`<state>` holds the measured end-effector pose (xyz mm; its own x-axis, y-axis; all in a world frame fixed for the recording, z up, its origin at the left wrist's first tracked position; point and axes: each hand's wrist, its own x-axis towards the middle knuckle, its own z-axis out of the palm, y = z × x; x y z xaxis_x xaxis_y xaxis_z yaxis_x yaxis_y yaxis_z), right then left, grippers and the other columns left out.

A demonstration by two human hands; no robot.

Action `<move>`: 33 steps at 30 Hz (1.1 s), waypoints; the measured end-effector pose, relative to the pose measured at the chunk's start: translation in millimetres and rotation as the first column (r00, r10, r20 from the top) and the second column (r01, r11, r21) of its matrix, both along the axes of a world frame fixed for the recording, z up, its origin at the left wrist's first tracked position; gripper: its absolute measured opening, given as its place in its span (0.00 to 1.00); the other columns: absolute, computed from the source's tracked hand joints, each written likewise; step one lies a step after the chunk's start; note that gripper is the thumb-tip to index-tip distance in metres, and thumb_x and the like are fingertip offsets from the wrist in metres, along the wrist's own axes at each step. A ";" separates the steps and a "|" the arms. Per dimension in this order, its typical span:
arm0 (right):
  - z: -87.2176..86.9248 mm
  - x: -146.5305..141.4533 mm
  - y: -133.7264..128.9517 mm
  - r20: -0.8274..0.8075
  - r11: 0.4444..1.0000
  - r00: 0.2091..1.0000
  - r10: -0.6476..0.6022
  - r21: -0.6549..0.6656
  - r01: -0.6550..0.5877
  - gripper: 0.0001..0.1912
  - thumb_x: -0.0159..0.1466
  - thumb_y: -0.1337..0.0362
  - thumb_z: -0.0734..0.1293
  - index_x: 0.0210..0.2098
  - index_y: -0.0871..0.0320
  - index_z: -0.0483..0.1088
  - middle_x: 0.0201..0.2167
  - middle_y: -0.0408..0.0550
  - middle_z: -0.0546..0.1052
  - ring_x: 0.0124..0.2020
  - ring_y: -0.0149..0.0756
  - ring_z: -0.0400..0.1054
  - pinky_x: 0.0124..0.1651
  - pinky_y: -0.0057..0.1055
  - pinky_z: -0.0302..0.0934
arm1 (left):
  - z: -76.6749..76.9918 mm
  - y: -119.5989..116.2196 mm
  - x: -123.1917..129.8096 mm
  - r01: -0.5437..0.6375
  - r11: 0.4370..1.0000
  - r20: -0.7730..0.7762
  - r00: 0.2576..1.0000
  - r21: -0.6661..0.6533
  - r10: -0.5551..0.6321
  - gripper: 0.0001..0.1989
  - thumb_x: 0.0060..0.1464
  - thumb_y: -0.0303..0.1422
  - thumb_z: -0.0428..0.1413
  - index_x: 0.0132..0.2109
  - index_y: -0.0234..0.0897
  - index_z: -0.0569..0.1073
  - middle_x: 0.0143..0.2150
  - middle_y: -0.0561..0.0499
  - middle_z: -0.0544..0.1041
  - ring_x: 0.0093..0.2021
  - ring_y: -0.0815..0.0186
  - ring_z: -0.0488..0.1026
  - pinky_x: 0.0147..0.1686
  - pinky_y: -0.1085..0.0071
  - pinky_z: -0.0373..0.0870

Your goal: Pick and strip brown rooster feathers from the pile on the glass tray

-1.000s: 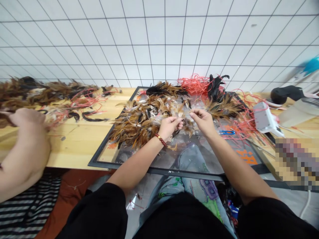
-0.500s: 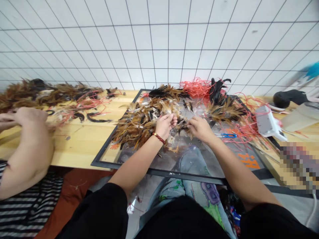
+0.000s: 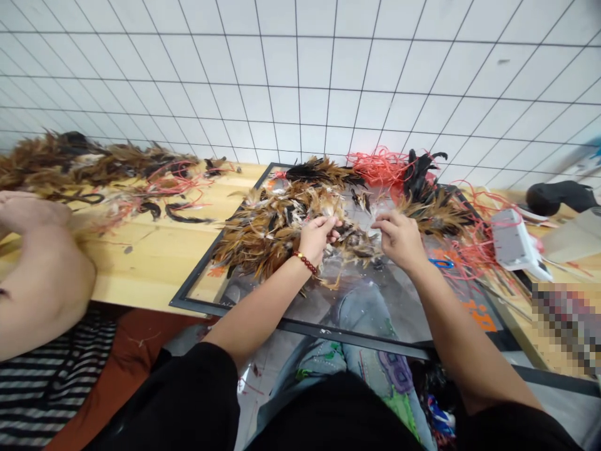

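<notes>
Brown feathers (image 3: 258,235) heaped, wispy and curved, on black-framed clear panel (image 3: 300,326), partly over bench (image 3: 141,275). At heap's edge, left hand (image 3: 317,238) with fingertips pinched together, contents too small to tell; just beside, right hand (image 3: 402,239), fingers curled, grip unclear. Black-brown bundle (image 3: 323,172) apparently bound already; much seemingly left loose. Behind, tangled red strands (image 3: 381,168).
</notes>
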<state>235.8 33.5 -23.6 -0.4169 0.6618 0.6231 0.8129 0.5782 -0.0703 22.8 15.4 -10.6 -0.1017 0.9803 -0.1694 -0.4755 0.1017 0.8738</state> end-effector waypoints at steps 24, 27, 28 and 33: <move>-2.6 -24.4 -14.3 -0.071 0.981 0.994 -0.084 0.168 0.095 0.12 0.61 0.72 0.65 0.40 0.52 0.76 0.46 0.48 0.77 0.46 0.41 0.68 0.49 0.39 0.51 | 1.1 -6.5 -2.0 0.456 0.879 -0.314 0.821 -0.141 -0.477 0.08 0.55 0.26 0.59 0.28 0.30 0.76 0.15 0.54 0.70 0.15 0.76 0.65 0.16 0.82 0.59; -0.5 -23.6 -14.4 -0.139 0.987 0.987 -0.087 0.126 0.105 0.12 0.62 0.69 0.65 0.43 0.52 0.75 0.48 0.50 0.77 0.46 0.42 0.69 0.49 0.40 0.53 | -1.7 -5.0 -2.9 0.471 0.874 -0.370 0.795 -0.122 -0.480 0.08 0.54 0.27 0.60 0.28 0.30 0.78 0.14 0.55 0.68 0.14 0.78 0.61 0.15 0.83 0.55; 0.6 -23.6 -13.9 -0.182 0.989 0.979 -0.087 0.101 0.107 0.12 0.63 0.67 0.65 0.45 0.53 0.75 0.49 0.52 0.76 0.46 0.42 0.69 0.49 0.40 0.55 | -2.4 -4.1 -3.1 0.452 0.886 -0.350 0.817 -0.101 -0.457 0.08 0.53 0.28 0.61 0.28 0.30 0.78 0.14 0.55 0.68 0.15 0.79 0.61 0.15 0.83 0.54; 3.9 -28.5 -7.1 -0.621 0.975 0.778 -0.094 -0.214 -0.053 0.15 0.61 0.52 0.67 0.39 0.57 0.75 0.35 0.50 0.76 0.33 0.38 0.67 0.41 0.37 0.61 | -0.6 -0.2 -3.9 0.308 0.951 -0.122 0.945 0.016 -0.304 0.09 0.48 0.33 0.67 0.28 0.30 0.77 0.23 0.52 0.75 0.18 0.80 0.63 0.17 0.83 0.55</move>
